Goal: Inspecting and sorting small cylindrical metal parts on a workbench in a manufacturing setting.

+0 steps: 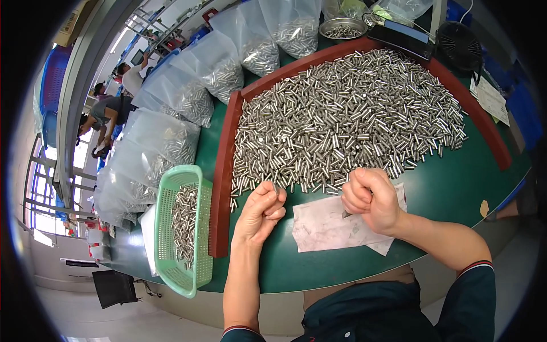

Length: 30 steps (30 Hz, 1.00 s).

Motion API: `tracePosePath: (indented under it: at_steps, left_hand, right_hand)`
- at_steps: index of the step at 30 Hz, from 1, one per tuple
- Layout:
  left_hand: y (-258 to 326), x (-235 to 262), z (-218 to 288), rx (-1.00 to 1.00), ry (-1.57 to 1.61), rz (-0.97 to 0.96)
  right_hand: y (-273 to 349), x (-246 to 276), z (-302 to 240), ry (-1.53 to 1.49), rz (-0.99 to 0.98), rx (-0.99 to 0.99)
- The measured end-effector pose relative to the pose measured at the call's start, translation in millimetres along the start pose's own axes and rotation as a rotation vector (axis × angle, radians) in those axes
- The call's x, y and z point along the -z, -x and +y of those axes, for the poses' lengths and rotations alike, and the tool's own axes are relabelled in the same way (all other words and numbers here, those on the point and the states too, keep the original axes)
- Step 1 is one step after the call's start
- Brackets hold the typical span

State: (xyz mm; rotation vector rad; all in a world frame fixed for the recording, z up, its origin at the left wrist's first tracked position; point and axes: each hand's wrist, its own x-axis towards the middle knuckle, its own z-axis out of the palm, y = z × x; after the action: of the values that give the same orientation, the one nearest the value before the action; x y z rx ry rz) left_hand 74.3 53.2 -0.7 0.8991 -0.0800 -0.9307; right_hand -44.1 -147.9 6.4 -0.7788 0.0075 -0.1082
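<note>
- Metal pins, small silver cylinders, lie in a wide loose heap on the green table, spreading away from both sets of fingertips to the far side.
- Left hand: fingers curled together, thumb and forefinger pinched on one single pin held up at the near edge of the heap; other fingers folded into the palm.
- Right hand: closed into a loose fist, fingers together; a small dark pointed tip shows below the curled fingers. What it is, cannot tell.
- White paper sheet, creased, lies flat under the right fist and just to the right of the left fingers; heap's near edge touches its far side.
- Red-brown rail bounds the heap, running just left of the left fingers and curving round the far side.
- Green plastic basket, beyond the rail, well left of the left hand, holds more pins.
- Clear plastic bags of pins stand in a row left and far of the rail.
- Metal bowl with pins, a phone and a black fan sit at the far end, well apart from both hands.
- Other people sit at benches far left.
</note>
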Motion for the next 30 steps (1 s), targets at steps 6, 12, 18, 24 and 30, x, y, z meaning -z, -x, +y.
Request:
tracePosePath:
  at_steps: [6,12,18,24,30]
  left_hand:
    - [-5.7,-2.3,-6.2,-0.039,-0.222,0.038]
    - [-3.5,-6.8,-6.7,-0.038,-0.269,0.061]
    - [-1.2,-7.6,-9.4,-0.031,-0.284,0.046]
    - [-2.8,-8.8,-13.8,-0.077,-0.356,0.081]
    - [0.6,-6.4,-9.9,-0.067,-0.409,0.014]
  right_hand:
    - [-1.4,-0.3,-1.1,-0.019,0.000,0.000]
    - [-0.7,-0.8,-1.4,-0.010,-0.001,0.004]
    - [2.2,-1.9,0.5,0.042,0.014,-0.003]
    - [3.3,5.2,5.8,-0.028,0.031,-0.003]
    - [-6.8,2.3,12.3,-0.052,0.020,0.041]
